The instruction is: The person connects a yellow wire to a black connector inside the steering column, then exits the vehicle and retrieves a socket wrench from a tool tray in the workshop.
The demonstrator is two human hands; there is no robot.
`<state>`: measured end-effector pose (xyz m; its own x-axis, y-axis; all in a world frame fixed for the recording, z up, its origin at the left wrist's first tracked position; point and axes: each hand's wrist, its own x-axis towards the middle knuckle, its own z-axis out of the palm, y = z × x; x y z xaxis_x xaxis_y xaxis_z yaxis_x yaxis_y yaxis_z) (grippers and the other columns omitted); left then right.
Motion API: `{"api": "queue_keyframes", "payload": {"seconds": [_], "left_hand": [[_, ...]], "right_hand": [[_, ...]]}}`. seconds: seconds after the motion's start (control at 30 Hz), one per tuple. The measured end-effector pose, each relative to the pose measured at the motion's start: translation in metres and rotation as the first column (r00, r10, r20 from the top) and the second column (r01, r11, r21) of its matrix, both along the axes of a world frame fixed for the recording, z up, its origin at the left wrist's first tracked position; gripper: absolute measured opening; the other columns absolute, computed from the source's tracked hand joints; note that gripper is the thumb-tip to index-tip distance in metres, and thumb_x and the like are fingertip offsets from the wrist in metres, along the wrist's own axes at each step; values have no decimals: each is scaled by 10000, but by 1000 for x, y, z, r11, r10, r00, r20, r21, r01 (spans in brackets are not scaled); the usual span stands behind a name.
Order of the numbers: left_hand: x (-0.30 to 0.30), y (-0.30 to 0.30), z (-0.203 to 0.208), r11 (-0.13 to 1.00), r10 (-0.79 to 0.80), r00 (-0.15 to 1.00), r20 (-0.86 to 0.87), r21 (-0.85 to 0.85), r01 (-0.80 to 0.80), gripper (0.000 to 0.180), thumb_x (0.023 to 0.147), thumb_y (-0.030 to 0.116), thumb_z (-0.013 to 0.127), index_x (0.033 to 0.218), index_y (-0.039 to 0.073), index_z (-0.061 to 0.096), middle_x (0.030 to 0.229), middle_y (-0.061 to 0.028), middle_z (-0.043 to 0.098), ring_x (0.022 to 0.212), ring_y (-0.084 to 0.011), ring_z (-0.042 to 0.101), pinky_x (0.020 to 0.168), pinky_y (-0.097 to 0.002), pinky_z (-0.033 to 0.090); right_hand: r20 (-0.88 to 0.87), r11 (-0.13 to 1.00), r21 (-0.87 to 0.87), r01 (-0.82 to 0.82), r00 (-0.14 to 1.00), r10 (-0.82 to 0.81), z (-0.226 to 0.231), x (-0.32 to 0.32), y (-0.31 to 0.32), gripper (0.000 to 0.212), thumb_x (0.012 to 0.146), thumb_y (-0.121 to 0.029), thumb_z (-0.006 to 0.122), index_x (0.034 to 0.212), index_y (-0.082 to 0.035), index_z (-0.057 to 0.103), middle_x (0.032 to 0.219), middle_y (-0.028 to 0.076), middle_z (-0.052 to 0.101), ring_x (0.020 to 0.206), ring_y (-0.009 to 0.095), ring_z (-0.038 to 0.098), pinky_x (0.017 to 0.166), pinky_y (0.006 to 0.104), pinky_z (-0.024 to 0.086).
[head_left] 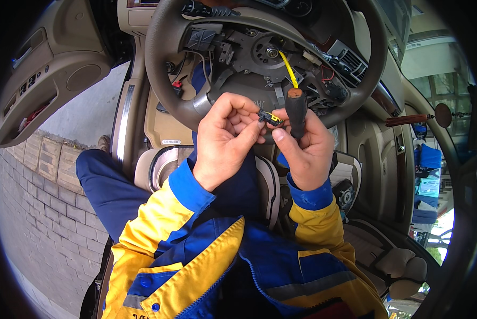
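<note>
A small black and yellow wiring connector (271,118) is pinched at its left end by the thumb and fingers of my left hand (225,141). My right hand (306,151) grips a screwdriver (297,112) by its dark handle, the brownish butt end pointing up; its shaft is hidden. The right thumb and forefinger come up against the connector's right end. From the hub of the steering wheel (160,58) a yellow wire sleeve (289,69) runs down and passes out of sight at the handle. The wheel's centre is uncovered, showing a metal plate and brackets.
The wheel rim arches around both hands. An open car door (58,69) stands at left, with brick paving (47,196) beyond. An air vent (350,57) and the wood-trimmed console lie at right. A red and black part (178,86) shows through the wheel's left side.
</note>
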<state>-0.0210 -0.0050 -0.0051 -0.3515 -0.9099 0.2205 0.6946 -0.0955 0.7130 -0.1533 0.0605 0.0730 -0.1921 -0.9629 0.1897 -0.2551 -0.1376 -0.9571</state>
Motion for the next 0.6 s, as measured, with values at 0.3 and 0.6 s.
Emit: {"api": "queue_keyframes", "payload": {"seconds": [0.3,0.6], "left_hand": [[3,-3,-2,984,-151,981,-125,74,161,259,932,-99,657,1169,-26,582,1002,-83,685,886,-109,691,805,-248,603],[1,-2,-5,986,-140,984,-108,75,149,215,941,-96,660,1143,-31,622,995,-75,699,893,-111,686,812,-245,590]], "right_hand": [[-47,996,28,82,996,-80,-4,0,3,186,956,52,676,1136,6,658,989,26,704,838,55,652,738,198,536],[-69,998,9,66,996,-65,-5,0,-2,225,920,83,685,1135,24,654,1044,31,666,871,57,648,745,195,531]]}}
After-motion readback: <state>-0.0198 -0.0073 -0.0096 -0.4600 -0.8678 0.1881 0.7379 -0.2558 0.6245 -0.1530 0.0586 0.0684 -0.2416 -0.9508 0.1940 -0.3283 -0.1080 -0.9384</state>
